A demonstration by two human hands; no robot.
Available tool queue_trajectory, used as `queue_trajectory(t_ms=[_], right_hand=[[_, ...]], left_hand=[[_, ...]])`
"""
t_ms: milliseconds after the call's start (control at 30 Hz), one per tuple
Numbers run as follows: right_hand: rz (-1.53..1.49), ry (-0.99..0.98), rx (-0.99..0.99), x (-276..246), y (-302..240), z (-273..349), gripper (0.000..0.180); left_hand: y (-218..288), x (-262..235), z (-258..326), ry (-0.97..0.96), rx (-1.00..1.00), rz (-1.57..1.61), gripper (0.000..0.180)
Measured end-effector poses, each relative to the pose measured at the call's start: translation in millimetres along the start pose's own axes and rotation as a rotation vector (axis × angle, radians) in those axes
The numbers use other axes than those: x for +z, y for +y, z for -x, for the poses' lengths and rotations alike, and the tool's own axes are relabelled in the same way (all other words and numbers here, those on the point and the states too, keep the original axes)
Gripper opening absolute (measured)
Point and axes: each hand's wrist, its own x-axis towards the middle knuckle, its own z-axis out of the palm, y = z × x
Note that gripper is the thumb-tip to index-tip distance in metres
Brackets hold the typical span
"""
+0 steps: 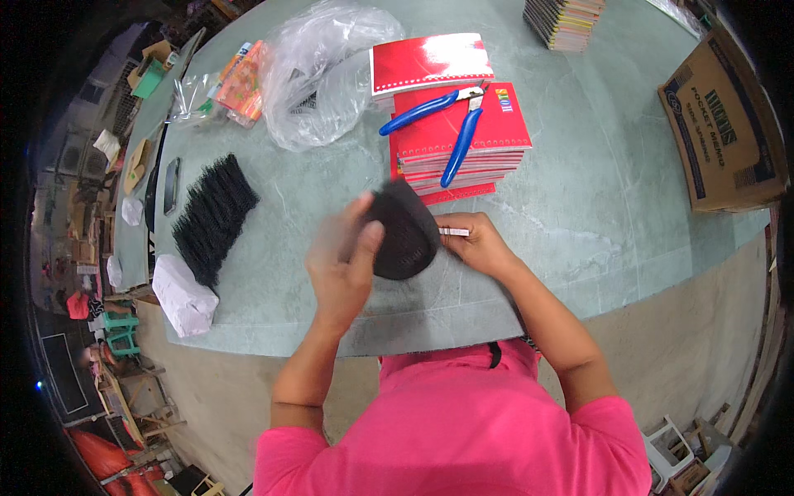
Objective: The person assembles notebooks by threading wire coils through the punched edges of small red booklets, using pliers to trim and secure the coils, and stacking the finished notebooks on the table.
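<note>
Between my hands, over the near part of the table, is a dark rounded piece (405, 233) with a ribbed or mesh-like face; its kind is unclear. My left hand (343, 260) is at its left side, thumb overlapping it, with the other fingers smeared by motion. On the right, my right hand (481, 244) pinches a thin white-edged piece (453, 232), partly hidden behind the dark one. Just beyond lies a stack of red-covered notebooks (459, 149) with punched holes along the edge. Blue-handled cutting pliers (465, 140) rest spread on top of it.
Black spiral binding coils (217, 211) lie at the left, beside a white wrapped bundle (184, 295) and a dark phone-like object (172, 186). Clear plastic bags (322, 74) sit farther back. Spiral-bound notebooks (562, 23) stand at the far edge, a cardboard box (724, 124) at the right.
</note>
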Motion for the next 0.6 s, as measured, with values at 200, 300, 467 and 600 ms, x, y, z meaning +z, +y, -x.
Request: queue_trajectory(t_ms=[200,300,467,600], right_hand=[[-0.168,-0.008,-0.002,0.0,-4.9,0.0,0.030],[-0.293,0.013,-0.063,-3.3,-0.2,2.6,0.028],[-0.303,-0.052,-0.177,-3.7,-7.9,0.4,0.025],[-0.345,-0.072,0.074,-0.9,-9.0,8.0,0.025]], left_hand=[[-30.2,-7.7,29.0,-0.446,-0.109,-0.140,0.030],[-52.4,-47.4,23.8,-0.142,-0.014,-0.544,0.026],[-3.7,-33.7,11.8,0.050,0.328,-0.619,0.021],[-6.3,18.0,-7.0,-0.263,0.479,-0.652,0.028]])
